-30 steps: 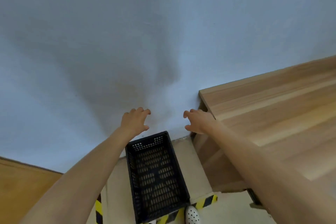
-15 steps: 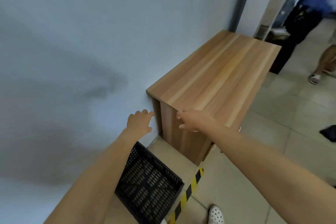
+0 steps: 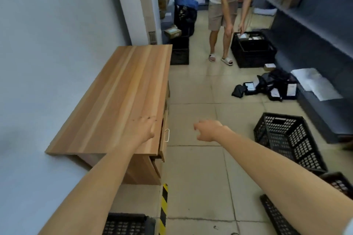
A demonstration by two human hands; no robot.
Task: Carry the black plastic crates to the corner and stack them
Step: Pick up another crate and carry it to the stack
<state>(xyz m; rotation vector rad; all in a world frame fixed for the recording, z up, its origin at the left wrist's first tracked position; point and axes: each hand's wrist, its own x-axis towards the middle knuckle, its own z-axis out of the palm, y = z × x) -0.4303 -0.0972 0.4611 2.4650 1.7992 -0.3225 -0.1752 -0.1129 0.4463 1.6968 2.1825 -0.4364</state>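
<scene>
left hand (image 3: pixel 142 129): empty, fingers loosely extended over wooden cabinet (image 3: pixel 122 97) front edge | right hand (image 3: pixel 208 129): empty, fingers loosely curled above bare floor tiles (image 3: pixel 193 89) | black crate (image 3: pixel 288 139): tipped, right | second crate (image 3: pixel 126 224): bottom edge, beside striped tape (image 3: pixel 163 208)

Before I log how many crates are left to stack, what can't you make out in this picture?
- Crate at the corner: bottom edge and the left forearm cover most of it.
- Crates at lower right: cut by the frame edge and the right forearm; count unclear.
- Crate beyond the cabinet: the wooden cabinet hides part of it.
- Far crate's contents: too small.
- Left hand: blurred; contact with the cabinet unclear.
</scene>
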